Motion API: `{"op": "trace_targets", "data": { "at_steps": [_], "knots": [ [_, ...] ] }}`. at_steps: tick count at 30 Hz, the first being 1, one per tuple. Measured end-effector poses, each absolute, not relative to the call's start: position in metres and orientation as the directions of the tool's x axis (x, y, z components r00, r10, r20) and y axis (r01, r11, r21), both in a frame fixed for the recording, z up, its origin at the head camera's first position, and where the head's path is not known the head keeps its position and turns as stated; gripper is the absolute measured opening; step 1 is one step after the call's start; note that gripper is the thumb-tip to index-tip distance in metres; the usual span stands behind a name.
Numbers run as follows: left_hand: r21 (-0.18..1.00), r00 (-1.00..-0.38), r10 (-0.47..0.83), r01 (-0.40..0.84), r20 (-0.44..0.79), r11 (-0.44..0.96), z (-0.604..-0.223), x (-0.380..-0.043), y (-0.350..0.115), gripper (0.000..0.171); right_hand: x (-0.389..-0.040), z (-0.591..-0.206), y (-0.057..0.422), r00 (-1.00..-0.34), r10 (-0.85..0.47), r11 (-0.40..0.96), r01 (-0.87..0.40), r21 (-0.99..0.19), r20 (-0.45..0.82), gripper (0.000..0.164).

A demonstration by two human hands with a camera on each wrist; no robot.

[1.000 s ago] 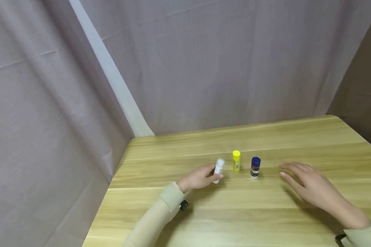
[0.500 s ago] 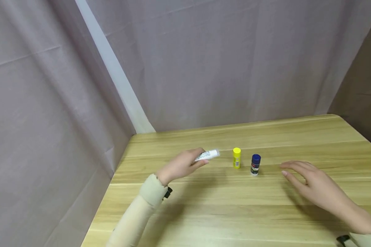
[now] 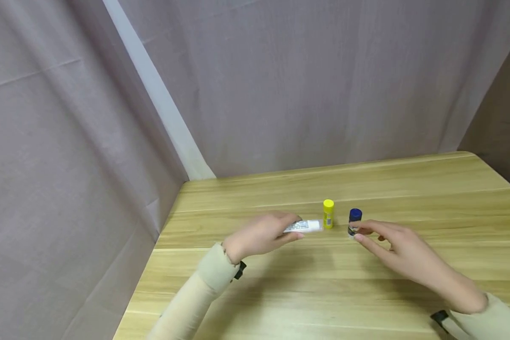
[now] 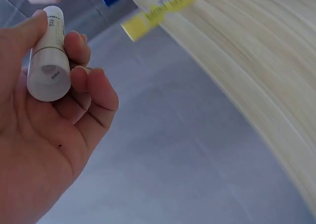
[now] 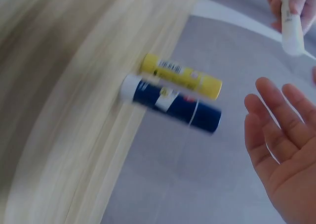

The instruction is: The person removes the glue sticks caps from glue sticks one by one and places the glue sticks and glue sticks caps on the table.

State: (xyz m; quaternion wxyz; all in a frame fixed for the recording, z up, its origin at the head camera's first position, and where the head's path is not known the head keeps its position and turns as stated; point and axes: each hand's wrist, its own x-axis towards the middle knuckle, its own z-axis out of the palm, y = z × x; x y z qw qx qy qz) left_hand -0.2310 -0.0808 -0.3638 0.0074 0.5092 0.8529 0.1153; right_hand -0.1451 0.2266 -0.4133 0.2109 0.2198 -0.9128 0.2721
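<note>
Indoors, a mauve-grey curtain (image 3: 272, 94) hangs behind a wood-grain counter (image 3: 323, 302), where a person in pale sleeves (image 3: 191, 293) works with both hands; the right hand (image 3: 408, 250) holds nothing, its parted fingers close to the upright blue tube (image 3: 355, 215) but apart from it in the right wrist view; the left hand (image 3: 263, 233) grips the white tube (image 3: 303, 226) between thumb and fingers, tipped nearly flat above the counter, one end toward the yellow tube (image 3: 328, 208), which stands upright just beside the blue one.

For a sound hold, the thumb is probably best kept opposite the fingers along the white tube's side, leaving its far end free; a looser grasp might let the round body roll; the right hand would do well to work slowly around the blue tube, fingers spread wider than its sides, since a careless brush could topple it into its yellow neighbour.
</note>
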Motion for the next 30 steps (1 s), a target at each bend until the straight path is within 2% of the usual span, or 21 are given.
{"op": "trace_targets", "data": {
  "at_steps": [4, 12, 25, 30],
  "knots": [
    [0.148, -0.439, 0.892, 0.894, 0.106, 0.423, -0.364, -0.222, -0.065, 0.031, -0.152, -0.411, 0.210, -0.788, -0.350, 0.681, -0.585, -0.441, 0.506, 0.040],
    [0.112, -0.377, 0.917, 0.925, 0.134, 0.364, -0.367, -0.211, -0.054, 0.034, -0.155, -0.408, 0.193, -0.698, -0.413, 0.570, -0.699, -0.433, 0.584, 0.034],
    [0.154, -0.383, 0.918, 0.918, 0.104, 0.365, -0.370, -0.207, -0.058, 0.033, -0.154, -0.412, 0.188, -0.625, -0.427, 0.508, -0.764, -0.398, 0.654, 0.042],
    [0.191, -0.373, 0.924, 0.916, 0.087, 0.352, -0.370, -0.208, -0.059, 0.028, -0.156, -0.416, 0.186, -0.580, -0.425, 0.487, -0.794, -0.364, 0.695, 0.032]
  ]
}}
